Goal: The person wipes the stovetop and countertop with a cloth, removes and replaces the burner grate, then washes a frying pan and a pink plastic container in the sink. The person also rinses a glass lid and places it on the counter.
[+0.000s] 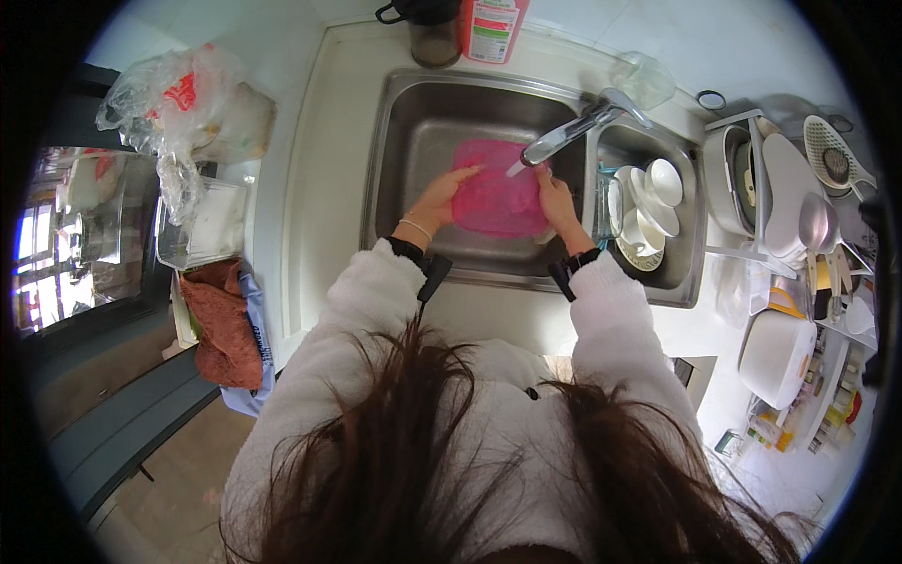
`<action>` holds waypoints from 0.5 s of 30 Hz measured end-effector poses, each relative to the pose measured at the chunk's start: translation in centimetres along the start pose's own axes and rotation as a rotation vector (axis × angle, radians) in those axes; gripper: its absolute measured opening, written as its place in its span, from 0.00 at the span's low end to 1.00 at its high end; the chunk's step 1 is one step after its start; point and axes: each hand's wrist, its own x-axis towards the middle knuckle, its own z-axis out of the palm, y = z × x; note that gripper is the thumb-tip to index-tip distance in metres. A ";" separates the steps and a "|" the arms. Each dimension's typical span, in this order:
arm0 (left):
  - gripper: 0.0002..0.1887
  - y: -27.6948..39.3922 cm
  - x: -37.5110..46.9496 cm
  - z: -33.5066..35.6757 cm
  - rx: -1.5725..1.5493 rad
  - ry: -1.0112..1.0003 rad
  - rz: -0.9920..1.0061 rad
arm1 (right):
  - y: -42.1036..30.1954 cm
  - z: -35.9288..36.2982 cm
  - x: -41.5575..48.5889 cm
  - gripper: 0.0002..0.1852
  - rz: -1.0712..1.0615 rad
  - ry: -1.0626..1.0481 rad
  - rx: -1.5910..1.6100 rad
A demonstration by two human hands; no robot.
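Observation:
Between my two hands I hold a translucent pink plastic piece, rectangular with rounded corners; whether it is a lid or a shallow container I cannot tell. My left hand grips its left edge, the thumb over the top. At the right edge my right hand has hold of it. Over the piece reaches the chrome faucet, and water seems to run from its spout onto the pink surface. All this is inside the large steel sink basin.
White bowls and plates and a glass container fill the smaller basin on the right. Behind the sink stand a dark-lidded jug and a pink soap bottle. A dish rack holds cookware; a brown towel hangs at left.

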 end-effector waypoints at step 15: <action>0.30 -2.3 -0.7 2.5 0.043 -0.076 0.091 | -5.2 3.2 -1.8 0.21 -0.501 -0.160 0.491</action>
